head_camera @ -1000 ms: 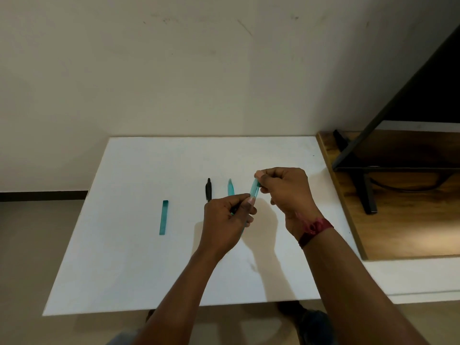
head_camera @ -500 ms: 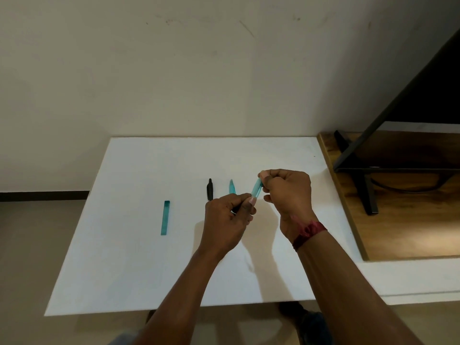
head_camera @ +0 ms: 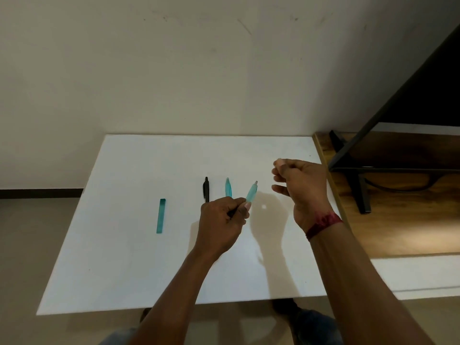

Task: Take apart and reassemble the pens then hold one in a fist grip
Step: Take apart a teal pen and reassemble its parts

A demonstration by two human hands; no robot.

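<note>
Left hand [head_camera: 224, 220]: holds the pen [head_camera: 252, 192] above the table [head_camera: 119, 270]. My fingers are curled round its dark rear part. The teal front end sticks out up and to the right, tip showing.

Right hand [head_camera: 301, 185]: raised to the right of the pen, not touching it. Thumb and forefinger are pressed together at the top and the other fingers are loosely curled. I cannot tell whether a small part is pinched there; nothing shows.

On the table, beyond my left hand:
- black piece [head_camera: 206, 189], lying lengthwise
- teal piece [head_camera: 228, 187], just beside it on the right
- teal bar [head_camera: 161, 215], well apart to the left, probably a cap or barrel section

The three pieces do not touch each other.

Progress (judgement): take-apart is at least partly done, since loose parts lie about. I cannot tell whether the pen in my left hand is whole or half built.

Left to do: join the loose pieces back into pens, then the fist grip. My present hold looks like a finger hold near the pen's middle, not a full fist.
</note>
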